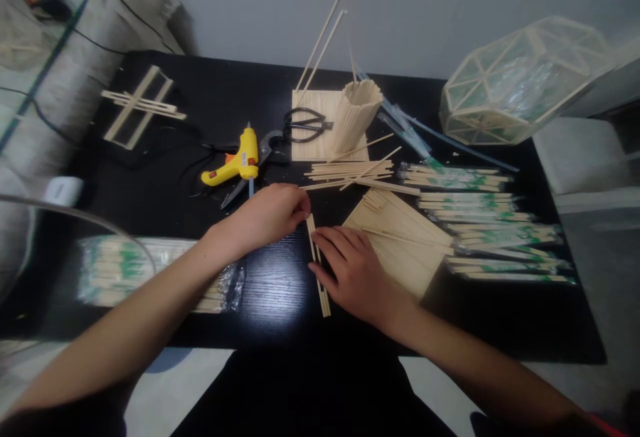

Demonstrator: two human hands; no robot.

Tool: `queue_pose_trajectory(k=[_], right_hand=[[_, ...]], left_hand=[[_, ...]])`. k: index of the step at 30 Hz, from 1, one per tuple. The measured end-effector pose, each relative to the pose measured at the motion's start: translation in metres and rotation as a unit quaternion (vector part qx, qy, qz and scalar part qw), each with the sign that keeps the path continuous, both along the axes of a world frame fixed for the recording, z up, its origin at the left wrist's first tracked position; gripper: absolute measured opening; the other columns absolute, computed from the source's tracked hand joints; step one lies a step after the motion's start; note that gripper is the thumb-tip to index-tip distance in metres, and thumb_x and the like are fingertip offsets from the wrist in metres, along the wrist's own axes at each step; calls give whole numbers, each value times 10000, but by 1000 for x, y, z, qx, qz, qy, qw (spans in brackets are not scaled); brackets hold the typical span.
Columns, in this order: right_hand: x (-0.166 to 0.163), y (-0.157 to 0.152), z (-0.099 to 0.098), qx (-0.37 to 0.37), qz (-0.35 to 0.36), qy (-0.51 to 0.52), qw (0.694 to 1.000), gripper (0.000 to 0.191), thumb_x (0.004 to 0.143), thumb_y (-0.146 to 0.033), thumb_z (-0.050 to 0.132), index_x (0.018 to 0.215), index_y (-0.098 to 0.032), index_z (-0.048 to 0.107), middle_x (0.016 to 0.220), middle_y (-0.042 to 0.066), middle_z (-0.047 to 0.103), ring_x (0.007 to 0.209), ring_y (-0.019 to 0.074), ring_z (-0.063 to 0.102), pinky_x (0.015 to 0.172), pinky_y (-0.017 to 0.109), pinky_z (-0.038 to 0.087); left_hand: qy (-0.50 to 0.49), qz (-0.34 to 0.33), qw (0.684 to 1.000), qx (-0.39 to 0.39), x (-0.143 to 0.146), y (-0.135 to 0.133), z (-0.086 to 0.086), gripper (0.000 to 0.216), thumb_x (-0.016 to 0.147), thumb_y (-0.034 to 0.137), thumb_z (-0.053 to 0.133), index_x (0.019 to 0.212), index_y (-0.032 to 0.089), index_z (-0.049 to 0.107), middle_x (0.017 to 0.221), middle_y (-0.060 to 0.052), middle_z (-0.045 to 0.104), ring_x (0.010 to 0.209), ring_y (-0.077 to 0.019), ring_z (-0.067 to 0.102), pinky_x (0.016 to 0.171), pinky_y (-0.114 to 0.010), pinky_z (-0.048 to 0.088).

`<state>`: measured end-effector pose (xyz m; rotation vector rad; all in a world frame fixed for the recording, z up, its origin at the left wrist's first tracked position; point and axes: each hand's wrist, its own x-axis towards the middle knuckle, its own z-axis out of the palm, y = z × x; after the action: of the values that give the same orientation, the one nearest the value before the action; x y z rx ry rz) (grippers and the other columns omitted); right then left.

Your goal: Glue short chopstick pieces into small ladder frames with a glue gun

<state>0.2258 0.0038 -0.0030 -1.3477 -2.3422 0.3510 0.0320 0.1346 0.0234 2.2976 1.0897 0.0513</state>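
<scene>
A few wooden chopsticks (323,290) lie side by side on the black table, running toward me. At their far ends my left hand (280,210) pinches the tips between thumb and fingers. My right hand (353,270) holds the same chopsticks along their middle, its fingers bent over them and the thumb lower down. Right of that hand is a square wooden panel (415,250) with short stick pieces on it. Loose chopsticks (345,170) are strewn just beyond both hands.
Beyond my left hand lie a yellow glue gun (245,157), pliers (270,147) and black scissors (305,125). A stick cylinder (357,113) stands on a slatted base (305,150). Wrapped chopsticks (475,203) line the right; a larger pack (115,270) sits left.
</scene>
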Motion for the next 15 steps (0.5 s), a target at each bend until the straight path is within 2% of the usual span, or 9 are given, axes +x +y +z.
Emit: queue_pose_trajectory(k=[15], right_hand=[[-1, 0, 5, -4, 3, -27, 1000, 383, 1044, -309, 591, 1343, -77, 652, 1316, 174, 701, 1201, 314, 601, 1046, 473, 481]], left_hand=[[12, 12, 1000, -8, 2, 1, 3, 144, 921, 207, 612, 898, 172, 750, 865, -55, 752, 772, -194, 687, 716, -305, 474]])
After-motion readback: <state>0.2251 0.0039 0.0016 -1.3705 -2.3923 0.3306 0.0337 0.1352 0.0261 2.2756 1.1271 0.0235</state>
